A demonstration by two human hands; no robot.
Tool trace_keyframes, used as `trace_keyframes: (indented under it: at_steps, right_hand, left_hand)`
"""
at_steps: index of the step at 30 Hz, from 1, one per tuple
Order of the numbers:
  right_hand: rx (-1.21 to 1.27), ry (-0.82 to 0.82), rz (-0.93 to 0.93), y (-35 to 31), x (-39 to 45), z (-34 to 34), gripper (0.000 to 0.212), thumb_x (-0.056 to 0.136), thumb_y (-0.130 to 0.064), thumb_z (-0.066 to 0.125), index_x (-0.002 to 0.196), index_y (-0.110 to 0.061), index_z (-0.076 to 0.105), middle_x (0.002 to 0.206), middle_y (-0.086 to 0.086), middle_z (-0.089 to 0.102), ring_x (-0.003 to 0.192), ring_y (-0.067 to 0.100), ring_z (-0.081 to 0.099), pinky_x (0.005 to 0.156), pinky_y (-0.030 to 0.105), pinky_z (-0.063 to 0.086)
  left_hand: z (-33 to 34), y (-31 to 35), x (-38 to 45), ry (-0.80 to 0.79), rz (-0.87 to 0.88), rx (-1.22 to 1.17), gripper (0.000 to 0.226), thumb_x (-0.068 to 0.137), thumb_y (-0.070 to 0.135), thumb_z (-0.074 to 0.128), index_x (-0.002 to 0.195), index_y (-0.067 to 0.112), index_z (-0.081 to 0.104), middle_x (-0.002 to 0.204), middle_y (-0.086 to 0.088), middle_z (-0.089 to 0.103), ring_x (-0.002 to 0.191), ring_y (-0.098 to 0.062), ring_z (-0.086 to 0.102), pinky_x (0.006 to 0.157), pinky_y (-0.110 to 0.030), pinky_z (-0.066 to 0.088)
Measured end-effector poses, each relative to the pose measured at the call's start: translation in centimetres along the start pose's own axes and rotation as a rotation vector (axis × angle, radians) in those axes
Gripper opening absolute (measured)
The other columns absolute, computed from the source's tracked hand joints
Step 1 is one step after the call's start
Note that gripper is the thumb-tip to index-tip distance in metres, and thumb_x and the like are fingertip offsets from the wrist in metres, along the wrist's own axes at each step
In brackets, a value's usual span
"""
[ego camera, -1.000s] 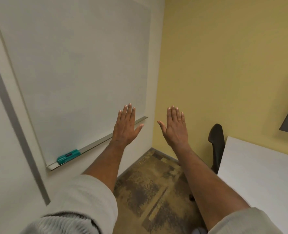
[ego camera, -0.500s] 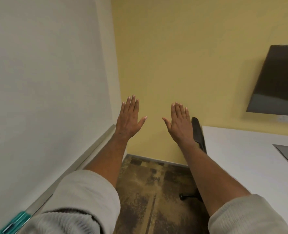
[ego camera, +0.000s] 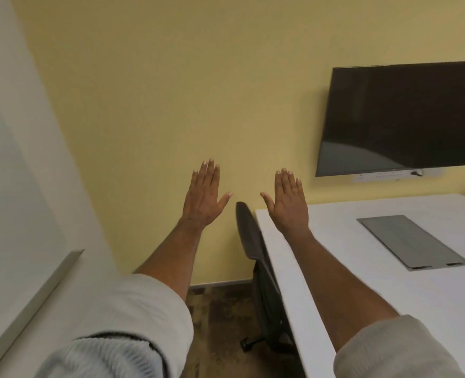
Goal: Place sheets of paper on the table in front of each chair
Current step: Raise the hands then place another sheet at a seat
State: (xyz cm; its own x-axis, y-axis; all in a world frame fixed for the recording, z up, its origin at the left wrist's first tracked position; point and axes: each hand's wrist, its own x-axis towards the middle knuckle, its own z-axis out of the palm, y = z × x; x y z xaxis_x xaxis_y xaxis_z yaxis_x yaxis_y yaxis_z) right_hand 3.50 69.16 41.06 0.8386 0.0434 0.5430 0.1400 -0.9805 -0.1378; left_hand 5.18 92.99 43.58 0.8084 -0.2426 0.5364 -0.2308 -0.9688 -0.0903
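**Hands empty, no paper in sight: task not yet begun**

Both hands are up in front of the camera, arms stretched fwd, palms away, fingers straight and together, thumbs splayed toward each other. Left hand (ego camera: pixel 204 196) sits against the yellow wall (ego camera: pixel 171 91); right hand (ego camera: pixel 290 201) hovers over the near-left corner of the white table (ego camera: pixel 389 296). Neither grips anything, and both are off every surface.

Step in hand, as I judge it: pre-start. No sheets of paper show anywhere in view, not in the hands, not on the table. So zero placements done, at least on the part of the tabletop that's visible.

Next move calls for finding the paper stack first, prob. outside this view, then picking it up and working round the table, one sheet per seat. Only one chair (ego camera: pixel 256 257) shows: dark, pushed in tight at the table's left edge, its back just beside the tabletop. A sheet for that seat would go on the bare white strip in front of it.

Hidden or unclear:
- Table runs off the right and bottom edges, so its far side and any other chairs can't be seen.
- Chair seat is mostly under the table; only the back, part of the frame and one caster show.
- Grey flap panel (ego camera: pixel 414 241) is set flush in the tabletop, likely a cable hatch; can't tell what's under it.
- Dark wall screen (ego camera: pixel 400 118) is cut at the right edge.
- Whiteboard (ego camera: pixel 13 186) at left is only partly in view, blurred.
- Sleeves cover the upper arms at bottom of frame.
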Motion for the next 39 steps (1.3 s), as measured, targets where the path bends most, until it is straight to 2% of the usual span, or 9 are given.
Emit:
trace_keyframes:
  at_steps: [9, 14, 17, 21, 26, 31, 36, 39]
  right_hand:
    - [-0.062, 0.006, 0.253, 13.6, 4.4, 3.8, 0.083, 0.099, -0.062, 0.01, 0.159, -0.005, 0.014, 0.168, 0.014, 0.013, 0.157, 0.027, 0.008, 0.128, 0.042, 0.003]
    - [-0.153, 0.012, 0.425, 21.3, 5.3, 5.6, 0.079, 0.102, -0.061, 0.012, 0.16, -0.008, 0.006, 0.169, 0.011, 0.004, 0.157, 0.025, -0.001, 0.128, 0.041, 0.0]
    - [-0.213, 0.027, 0.554, 25.3, 5.7, 6.8, 0.08, 0.1, -0.063, 0.007, 0.161, -0.01, 0.003, 0.17, 0.01, -0.001, 0.157, 0.023, -0.005, 0.128, 0.04, -0.002]
    - [-0.245, 0.075, 0.74, 29.0, 5.4, 7.8, 0.078, 0.101, -0.062, 0.011, 0.161, -0.012, 0.004, 0.17, 0.008, 0.0, 0.157, 0.022, -0.004, 0.128, 0.039, -0.002]
    - [-0.336, 0.094, 0.915, 33.1, 2.7, 7.1, 0.078, 0.1, -0.062, 0.012, 0.161, -0.012, 0.007, 0.17, 0.008, 0.005, 0.157, 0.023, 0.0, 0.128, 0.038, 0.0]
    - [-0.403, 0.105, 1.043, 37.0, -2.2, 5.7, 0.077, 0.102, -0.059, 0.018, 0.16, -0.01, 0.009, 0.169, 0.009, 0.008, 0.157, 0.023, 0.003, 0.128, 0.038, -0.001]
    - [-0.48, 0.049, 1.176, 40.7, -8.3, 4.5, 0.078, 0.101, -0.059, 0.015, 0.16, -0.008, 0.008, 0.169, 0.011, 0.007, 0.157, 0.024, 0.003, 0.128, 0.039, -0.001]
    - [-0.525, 0.019, 1.24, 43.4, -11.6, 3.6, 0.075, 0.104, -0.056, 0.022, 0.16, -0.008, 0.01, 0.169, 0.012, 0.01, 0.157, 0.026, 0.005, 0.128, 0.04, 0.001]
  left_hand:
    - [10.8, 10.1, 14.3, -0.017, 0.248, -0.173, 0.081, 0.102, 0.055, 0.034, 0.159, 0.003, 0.008, 0.168, -0.017, 0.0, 0.157, -0.03, -0.001, 0.127, -0.049, 0.006]
    - [16.9, 16.7, 20.8, -0.019, 0.45, -0.318, 0.078, 0.102, 0.051, 0.041, 0.157, 0.0, 0.018, 0.167, -0.02, 0.01, 0.156, -0.034, 0.008, 0.126, -0.051, 0.012]
    - [20.3, 21.5, 24.1, -0.015, 0.618, -0.395, 0.077, 0.101, 0.053, 0.031, 0.155, -0.002, 0.026, 0.165, -0.021, 0.019, 0.154, -0.036, 0.017, 0.125, -0.052, 0.018]
    - [24.4, 28.0, 27.3, -0.067, 0.771, -0.496, 0.077, 0.101, 0.055, 0.029, 0.156, 0.001, 0.024, 0.165, -0.02, 0.019, 0.155, -0.035, 0.016, 0.125, -0.052, 0.017]
    - [27.6, 35.7, 28.4, -0.143, 0.931, -0.628, 0.078, 0.102, 0.052, 0.038, 0.159, 0.005, 0.014, 0.168, -0.016, 0.007, 0.156, -0.032, 0.006, 0.127, -0.05, 0.011]
    - [29.4, 43.8, 27.4, -0.193, 1.067, -0.738, 0.08, 0.101, 0.045, 0.049, 0.158, 0.001, 0.016, 0.168, -0.016, 0.01, 0.156, -0.031, 0.008, 0.128, -0.046, 0.006]
    - [30.5, 51.4, 24.8, -0.255, 1.18, -0.765, 0.079, 0.102, 0.048, 0.044, 0.158, 0.002, 0.013, 0.169, -0.014, 0.003, 0.157, -0.027, 0.002, 0.128, -0.044, 0.004]
    - [30.8, 55.5, 23.4, -0.301, 1.236, -0.794, 0.078, 0.102, 0.048, 0.044, 0.158, 0.003, 0.015, 0.169, -0.014, 0.004, 0.157, -0.027, 0.003, 0.128, -0.045, 0.005]
